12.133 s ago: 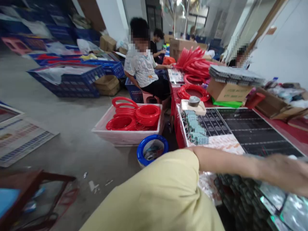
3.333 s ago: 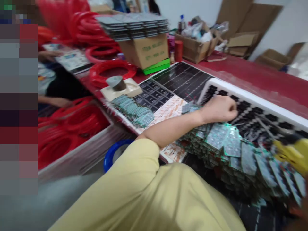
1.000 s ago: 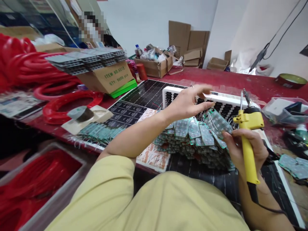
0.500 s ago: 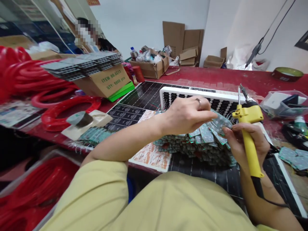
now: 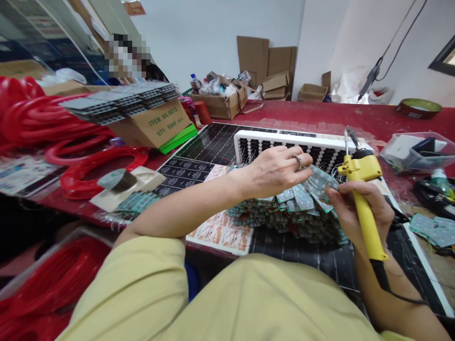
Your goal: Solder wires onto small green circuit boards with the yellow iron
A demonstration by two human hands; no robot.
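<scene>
Both my hands meet at the top of the fanned pile of green circuit boards (image 5: 295, 213), my left hand (image 5: 275, 170) pinching the uppermost board, my right hand (image 5: 359, 208) clenched round the yellow soldering iron (image 5: 362, 208), its fingertips touching that board's edge, whose underside my fingers hide.

The left hand (image 5: 275, 170) has lowered onto the circuit boards (image 5: 302, 208).

White walls (image 5: 220, 28), red-covered worktop (image 5: 320, 113), flattened cardboard boxes (image 5: 266, 59) leaning against the far wall, dark window frame (image 5: 442, 59) at right
</scene>
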